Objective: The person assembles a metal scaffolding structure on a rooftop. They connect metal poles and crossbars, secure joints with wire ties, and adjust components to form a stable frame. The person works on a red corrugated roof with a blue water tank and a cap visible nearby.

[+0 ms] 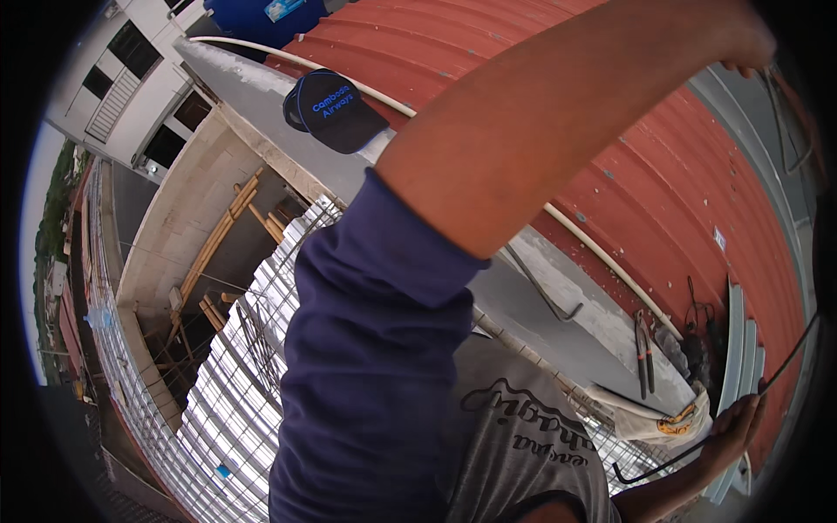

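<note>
Nearest, a blue sleeve [375,383] fills the middle; its left hand [741,35] reaches far right, grip unclear. Near right, the right hand [737,431] grasps a bent dark rod [715,436], beside a white bag [663,423] and pliers [643,353]. Far left on the ledge [523,305] lies a dark cap [336,109] with blue lettering.

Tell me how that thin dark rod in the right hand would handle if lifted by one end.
The rod looks long and slim, so it would probably flex and whip. Its hooked end could snag the wire mesh. The right hand grips it alone, suggesting it is fairly light.
</note>
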### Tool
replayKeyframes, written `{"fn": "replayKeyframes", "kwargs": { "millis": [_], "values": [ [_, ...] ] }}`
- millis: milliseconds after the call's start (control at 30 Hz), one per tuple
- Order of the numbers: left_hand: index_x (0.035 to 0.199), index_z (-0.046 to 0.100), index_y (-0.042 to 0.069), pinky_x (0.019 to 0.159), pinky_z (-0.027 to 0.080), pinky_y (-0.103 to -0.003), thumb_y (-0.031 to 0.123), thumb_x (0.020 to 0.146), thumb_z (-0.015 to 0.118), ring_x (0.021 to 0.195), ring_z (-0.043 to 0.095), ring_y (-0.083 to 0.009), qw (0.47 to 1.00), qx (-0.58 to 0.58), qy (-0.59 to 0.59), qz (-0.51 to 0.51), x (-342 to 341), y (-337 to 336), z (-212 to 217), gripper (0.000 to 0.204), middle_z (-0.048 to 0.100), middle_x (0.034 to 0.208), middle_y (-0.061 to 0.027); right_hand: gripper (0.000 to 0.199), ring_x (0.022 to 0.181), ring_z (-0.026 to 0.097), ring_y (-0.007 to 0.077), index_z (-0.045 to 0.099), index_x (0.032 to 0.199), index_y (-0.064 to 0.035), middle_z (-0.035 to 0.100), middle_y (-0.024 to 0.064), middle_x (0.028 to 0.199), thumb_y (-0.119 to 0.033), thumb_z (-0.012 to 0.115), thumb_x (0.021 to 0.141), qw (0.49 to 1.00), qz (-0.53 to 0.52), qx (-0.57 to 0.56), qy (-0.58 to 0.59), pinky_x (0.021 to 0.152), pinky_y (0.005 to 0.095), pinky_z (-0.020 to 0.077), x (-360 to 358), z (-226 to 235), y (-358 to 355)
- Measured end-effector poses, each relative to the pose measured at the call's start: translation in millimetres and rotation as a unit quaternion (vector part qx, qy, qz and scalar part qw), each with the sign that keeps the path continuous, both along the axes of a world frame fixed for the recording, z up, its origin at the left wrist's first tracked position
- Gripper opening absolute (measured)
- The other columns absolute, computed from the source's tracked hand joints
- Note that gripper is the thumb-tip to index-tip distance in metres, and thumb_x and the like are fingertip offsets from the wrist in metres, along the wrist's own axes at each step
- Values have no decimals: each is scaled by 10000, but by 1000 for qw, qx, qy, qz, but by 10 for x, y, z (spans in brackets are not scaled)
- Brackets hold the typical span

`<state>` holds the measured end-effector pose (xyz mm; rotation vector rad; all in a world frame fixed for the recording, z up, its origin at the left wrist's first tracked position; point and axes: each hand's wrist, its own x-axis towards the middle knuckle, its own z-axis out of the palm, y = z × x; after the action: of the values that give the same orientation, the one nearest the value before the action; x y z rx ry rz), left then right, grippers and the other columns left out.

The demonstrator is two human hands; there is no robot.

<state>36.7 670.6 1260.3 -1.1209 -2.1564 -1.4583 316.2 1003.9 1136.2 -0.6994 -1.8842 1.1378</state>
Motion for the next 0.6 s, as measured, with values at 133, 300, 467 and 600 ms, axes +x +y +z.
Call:
{"fn": "replayKeyframes", "kwargs": {
  "millis": [133,300,467,600],
  "values": [
    [1053,535,-58,578,517,-298,190,968,446,652,662,-180,935,59,-347,51,126,-420,-1693,277,629,814,-132,320,430,268,-9,538,1154,-2,378,-79,597,-260,521,965,975,145,-129,-104,376,170,176,-44,-597,-414],
    [1102,533,-29,589,521,-274,205,988,455,645,649,-178,843,83,-520,106,541,-639,-2953,272,626,862,-146,235,404,304,-4,546,1098,-3,401,-61,601,-196,534,966,947,189,-177,-189,346,175,228,-80,-1006,-603],
    [1126,519,-33,599,521,-278,204,990,455,658,652,-187,835,42,-546,55,544,-427,-3103,280,626,864,-147,231,406,316,3,565,1060,-2,419,-62,574,-202,577,944,941,205,-164,-216,355,185,241,-343,-1123,-685],
    [1101,531,-22,589,507,-275,211,1000,449,673,643,-164,831,53,-554,-13,625,-164,-3104,266,625,880,-129,315,649,468,80,635,1077,4,536,-2,698,-239,666,880,914,273,-137,-268,603,248,377,-785,-1229,-933]
  ]
}}
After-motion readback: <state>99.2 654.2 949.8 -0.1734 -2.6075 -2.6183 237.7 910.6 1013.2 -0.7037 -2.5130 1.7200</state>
